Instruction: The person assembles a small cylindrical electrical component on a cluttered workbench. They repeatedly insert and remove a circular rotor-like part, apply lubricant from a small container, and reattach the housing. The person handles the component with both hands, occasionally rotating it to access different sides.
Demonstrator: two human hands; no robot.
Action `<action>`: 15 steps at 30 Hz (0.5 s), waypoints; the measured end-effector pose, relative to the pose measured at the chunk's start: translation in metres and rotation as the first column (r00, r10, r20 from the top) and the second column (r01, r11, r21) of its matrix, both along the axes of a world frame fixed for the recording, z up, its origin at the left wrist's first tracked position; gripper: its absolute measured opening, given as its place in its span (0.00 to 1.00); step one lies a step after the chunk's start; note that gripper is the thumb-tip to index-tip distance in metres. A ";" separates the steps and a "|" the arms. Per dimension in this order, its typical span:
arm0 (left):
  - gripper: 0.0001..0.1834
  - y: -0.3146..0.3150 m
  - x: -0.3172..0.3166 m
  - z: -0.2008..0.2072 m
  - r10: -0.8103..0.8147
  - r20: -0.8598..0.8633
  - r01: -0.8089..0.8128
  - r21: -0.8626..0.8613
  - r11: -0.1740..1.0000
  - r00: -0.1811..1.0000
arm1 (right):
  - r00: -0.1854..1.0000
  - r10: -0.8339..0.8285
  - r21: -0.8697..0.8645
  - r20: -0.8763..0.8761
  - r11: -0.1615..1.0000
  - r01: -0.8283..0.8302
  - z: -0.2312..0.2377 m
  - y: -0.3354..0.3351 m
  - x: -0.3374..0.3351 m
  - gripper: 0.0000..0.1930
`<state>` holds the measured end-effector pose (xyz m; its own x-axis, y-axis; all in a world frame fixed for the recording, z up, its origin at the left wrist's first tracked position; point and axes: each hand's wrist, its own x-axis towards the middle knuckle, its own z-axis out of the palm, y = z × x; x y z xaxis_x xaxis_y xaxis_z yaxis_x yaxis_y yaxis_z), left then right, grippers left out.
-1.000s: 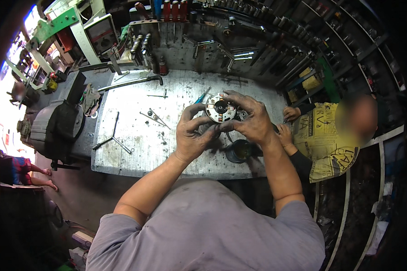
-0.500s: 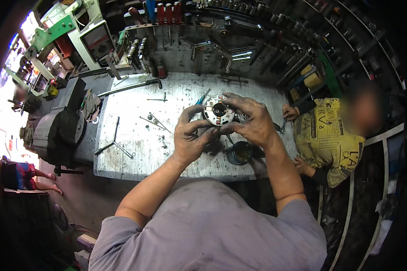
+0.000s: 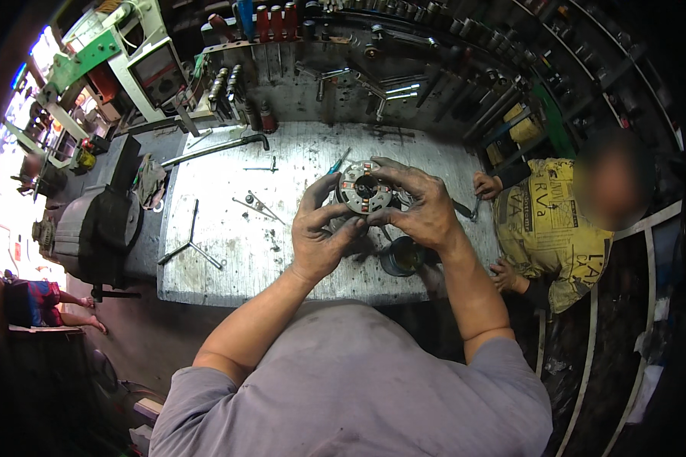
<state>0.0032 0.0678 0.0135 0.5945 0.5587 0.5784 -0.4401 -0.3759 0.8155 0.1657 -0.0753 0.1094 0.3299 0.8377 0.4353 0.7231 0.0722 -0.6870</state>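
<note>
Both my hands hold a round metal brush holder plate above the workbench, its face with a centre hole and several reddish-brown blocks turned up toward me. My left hand closes on its left edge, thumb below and fingers behind. My right hand grips the right side, fingertips over the top and thumb along the lower rim. Grime darkens the fingers of both. A dark round can stands on the bench below my right hand. Other metal parts behind the plate and hands are mostly hidden.
On the bench lie a three-armed wrench, a ratchet, a small T-handle, a long bar and a blue-handled screwdriver. A co-worker in yellow is at the right edge. A large grey housing stands left.
The brush holder plate has shifted slightly left and tilted in my hands, its blocks sitting at slightly different places. Both hands keep their hold.
</note>
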 end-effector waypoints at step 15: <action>0.15 0.001 0.001 -0.008 0.063 -0.012 -0.063 0.000 0.998 0.998 | 0.997 0.048 -0.006 -0.054 0.999 -0.048 -0.007 0.000 0.007 0.37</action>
